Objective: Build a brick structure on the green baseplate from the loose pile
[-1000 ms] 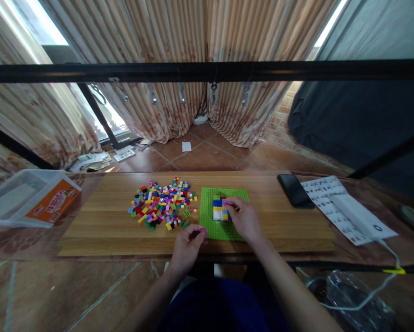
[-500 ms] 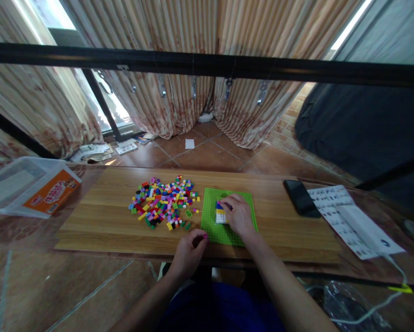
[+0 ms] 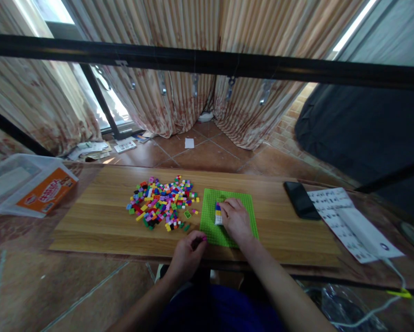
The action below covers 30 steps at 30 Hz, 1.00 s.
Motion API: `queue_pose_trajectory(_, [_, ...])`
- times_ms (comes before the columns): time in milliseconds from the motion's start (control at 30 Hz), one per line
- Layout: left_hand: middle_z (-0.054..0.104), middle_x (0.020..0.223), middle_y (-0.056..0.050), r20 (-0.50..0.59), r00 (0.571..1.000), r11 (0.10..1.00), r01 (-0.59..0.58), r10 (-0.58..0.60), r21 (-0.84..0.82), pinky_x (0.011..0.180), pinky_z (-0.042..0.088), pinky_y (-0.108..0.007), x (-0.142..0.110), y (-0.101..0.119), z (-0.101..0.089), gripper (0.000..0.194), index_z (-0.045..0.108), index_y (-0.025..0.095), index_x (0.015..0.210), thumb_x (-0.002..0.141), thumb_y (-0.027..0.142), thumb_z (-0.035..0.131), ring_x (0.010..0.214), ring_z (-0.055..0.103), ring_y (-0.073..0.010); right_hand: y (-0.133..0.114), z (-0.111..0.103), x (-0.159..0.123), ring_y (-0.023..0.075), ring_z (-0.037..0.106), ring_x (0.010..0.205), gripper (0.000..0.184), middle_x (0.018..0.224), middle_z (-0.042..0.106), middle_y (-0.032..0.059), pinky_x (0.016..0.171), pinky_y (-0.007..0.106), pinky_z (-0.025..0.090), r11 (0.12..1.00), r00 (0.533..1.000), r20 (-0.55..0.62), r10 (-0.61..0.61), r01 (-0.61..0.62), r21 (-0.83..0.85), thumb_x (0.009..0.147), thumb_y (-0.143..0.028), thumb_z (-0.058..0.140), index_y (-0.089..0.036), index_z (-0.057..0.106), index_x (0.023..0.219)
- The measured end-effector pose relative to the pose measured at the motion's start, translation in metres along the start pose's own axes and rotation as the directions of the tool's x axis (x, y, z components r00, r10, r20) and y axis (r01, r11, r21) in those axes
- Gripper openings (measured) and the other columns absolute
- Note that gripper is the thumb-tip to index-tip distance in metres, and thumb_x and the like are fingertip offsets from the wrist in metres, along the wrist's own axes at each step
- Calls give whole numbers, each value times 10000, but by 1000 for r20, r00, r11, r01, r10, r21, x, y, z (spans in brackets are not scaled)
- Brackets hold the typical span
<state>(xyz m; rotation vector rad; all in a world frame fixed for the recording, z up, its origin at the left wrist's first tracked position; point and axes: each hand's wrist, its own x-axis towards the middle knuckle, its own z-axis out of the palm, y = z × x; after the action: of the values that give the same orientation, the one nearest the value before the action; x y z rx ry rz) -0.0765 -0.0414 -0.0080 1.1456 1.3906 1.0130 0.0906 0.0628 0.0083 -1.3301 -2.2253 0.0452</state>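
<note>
A green studded baseplate (image 3: 210, 235) lies on the wooden board. On it stands a small build of toy bricks (image 3: 218, 216), with white, yellow and blue rows showing. My right hand (image 3: 236, 219) covers the right part of this build, its fingers curled down at the upper rows; whatever is between the fingertips is hidden. Just off the plate's lower left corner, my left hand (image 3: 189, 251) is closed, pinching a small pink brick (image 3: 204, 238) between thumb and forefinger. Left of the plate spreads a pile of loose, many-coloured bricks (image 3: 163, 203).
A black phone (image 3: 301, 200) and a printed sheet (image 3: 352, 226) lie to the right, with a white cable running off the sheet. At the far left stands a clear plastic box (image 3: 27, 184) with an orange label. A black bar (image 3: 207, 60) crosses above the far side.
My right hand has shifted slightly, its fingers now covering more of the build's right side. The purple-pink spot by its fingertips no longer shows. My left hand keeps its pinch.
</note>
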Motion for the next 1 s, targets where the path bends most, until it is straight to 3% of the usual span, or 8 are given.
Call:
queue_pose_trajectory(167, [610, 696, -7, -8, 1000, 1000, 14, -15, -22, 612, 425, -236, 0, 3, 1, 188, 649, 180, 783, 774, 367, 624, 645, 549, -140, -1, 2, -4, 246, 531, 935, 333, 958, 653, 107, 849, 370, 442, 1000, 1000, 31, -2, 2, -11, 872, -74, 441, -184, 720, 1017])
queue_pose_trajectory(367, [616, 699, -8, -31, 998, 992, 51, -55, -118, 569, 425, -231, 2, 7, 2, 232, 651, 168, 797, 736, 391, 655, 608, 541, -129, 0, -3, -7, 255, 536, 966, 369, 1021, 656, 122, 890, 392, 440, 1000, 999, 51, 5, -5, -4, 881, -94, 422, -178, 683, 1128])
queue_pose_trajectory(467, [630, 724, -17, -53, 998, 990, 24, -32, -138, 612, 451, -238, 4, 9, 3, 233, 661, 160, 795, 717, 380, 677, 649, 556, -135, -4, -11, -12, 248, 542, 993, 386, 1063, 654, 116, 914, 394, 445, 994, 998, -32, 45, -41, 103, 903, -117, 399, -184, 652, 1187])
queue_pose_trajectory(600, [642, 750, -22, -77, 997, 990, -21, 10, -142, 680, 478, -244, 7, 17, 6, 203, 667, 161, 782, 708, 348, 695, 730, 582, -147, -25, -21, -28, 238, 579, 1006, 313, 1055, 671, 113, 901, 392, 471, 914, 966, -114, 230, -174, 367, 929, -201, 426, -191, 683, 1107])
queue_pose_trajectory(667, [651, 777, -25, -48, 999, 981, -3, -7, -194, 656, 493, -248, 8, 24, 8, 208, 660, 166, 803, 719, 355, 684, 734, 594, -151, -40, -23, -38, 217, 621, 947, 257, 996, 693, 87, 863, 371, 495, 814, 954, -25, 298, -241, 528, 926, -254, 471, -218, 702, 1033])
queue_pose_trajectory(767, [669, 813, -33, 5, 1000, 969, 2, -1, -246, 634, 498, -247, 10, 35, 12, 211, 653, 172, 843, 729, 349, 670, 732, 610, -152, -54, -26, -50, 200, 643, 908, 232, 978, 702, 64, 827, 348, 514, 682, 951, 136, 279, -296, 669, 895, -272, 533, -245, 698, 1056])
queue_pose_trajectory(900, [684, 821, -33, 83, 997, 953, 30, -5, -302, 618, 486, -240, 11, 41, 13, 253, 616, 181, 924, 722, 321, 672, 697, 618, -138, -51, -34, -53, 182, 633, 864, 285, 947, 686, 45, 798, 327, 518, 620, 946, 222, 238, -324, 715, 857, -280, 590, -253, 675, 1127])
queue_pose_trajectory(1000, [679, 791, -18, 152, 988, 927, 76, -20, -368, 587, 479, -240, 14, 41, 11, 359, 564, 187, 994, 692, 325, 703, 614, 602, -118, -42, -41, -50, 173, 628, 869, 252, 955, 678, 30, 810, 319, 509, 585, 942, 274, 192, -334, 739, 835, -310, 636, -254, 695, 1073])
